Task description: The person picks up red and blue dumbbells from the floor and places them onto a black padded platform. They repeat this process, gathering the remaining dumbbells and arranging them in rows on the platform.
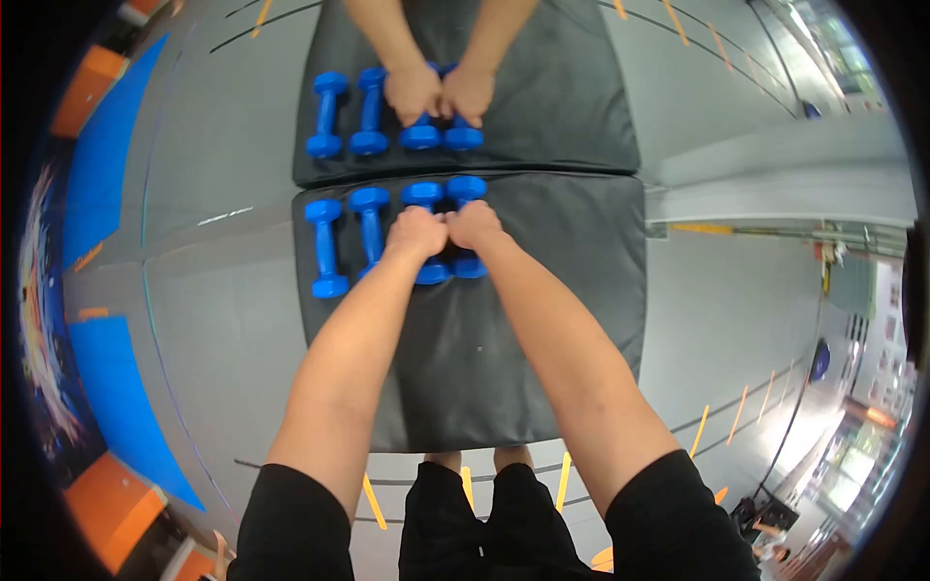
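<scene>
The left hand (418, 232) curls around the handle of the third dumbbell (422, 194), the right hand (475, 225) around the rightmost dumbbell (467, 189). They crowd together; centred grips with knuckles apart should work better. Leftward, the second dumbbell (369, 200) and leftmost dumbbell (325, 249) share the black mat (552, 329).

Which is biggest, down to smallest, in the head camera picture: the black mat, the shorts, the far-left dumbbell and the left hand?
1. Black mat
2. Shorts
3. Far-left dumbbell and left hand: they look too alike in size to rank.
</scene>
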Available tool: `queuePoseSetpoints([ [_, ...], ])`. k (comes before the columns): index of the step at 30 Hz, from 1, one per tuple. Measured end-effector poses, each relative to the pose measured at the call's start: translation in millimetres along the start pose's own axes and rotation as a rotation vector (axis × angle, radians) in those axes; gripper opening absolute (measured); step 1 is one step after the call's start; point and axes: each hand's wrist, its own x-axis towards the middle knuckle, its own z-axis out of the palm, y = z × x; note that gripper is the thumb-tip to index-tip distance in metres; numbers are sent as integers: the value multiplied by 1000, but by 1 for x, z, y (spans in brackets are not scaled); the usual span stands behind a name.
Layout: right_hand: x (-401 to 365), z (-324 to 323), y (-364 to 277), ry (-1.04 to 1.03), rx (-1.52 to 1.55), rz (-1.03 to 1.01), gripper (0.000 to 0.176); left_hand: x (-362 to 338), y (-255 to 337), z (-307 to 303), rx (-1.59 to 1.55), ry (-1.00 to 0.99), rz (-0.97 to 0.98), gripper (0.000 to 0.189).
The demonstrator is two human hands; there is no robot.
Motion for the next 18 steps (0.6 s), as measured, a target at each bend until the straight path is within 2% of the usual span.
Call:
queuePoseSetpoints([
  [2, -17, -17, -7, -96, -93, 63, 62, -26, 10, -16, 228, -36, 91, 57],
  [3, -52, -40, -23, -60, -250, 144, 61, -21, -1, -3, 315, 25, 138, 60],
  [4, -36, -20, -13, 24, -518, 141, 58, -42, 3, -4, 271, 87, 111, 60],
  [5, -37, -3, 1, 191, -564, 120, 54, -58, -3, 4, 266, 162, 191, 57],
  [6, -67, -7, 14, 275, -471, 3, 49, -80, -17, 12, 187, 283, 374, 52],
  [7, -89, -8, 36, 345, -322, -146, 47, -108, -35, 23, 163, 502, 672, 46],
  [9, -137, -9, 85, 484, -77, -328, 48, -187, -47, 33, 45, 545, 756, 37],
  [10, -168, -6, 118, 587, 78, -458, 44, -229, -55, 39, -21, 455, 747, 36],
  [12, -242, 8, 194, 501, 181, -444, 44, -301, -98, 77, -78, 284, 693, 27],
  [14, -325, 42, 284, 486, 254, -342, 42, -352, -160, 142, -331, 68, 626, 11],
  [15, -372, 56, 329, 425, 296, -210, 42, -372, -188, 173, -333, -18, 623, 11],
  [16, -421, 75, 373, 375, 328, -13, 42, -401, -181, 170, -290, -172, 574, 12],
  [18, -522, 76, 425, 457, 312, 233, 43, -428, -175, 179, -244, -336, 665, 16],
])
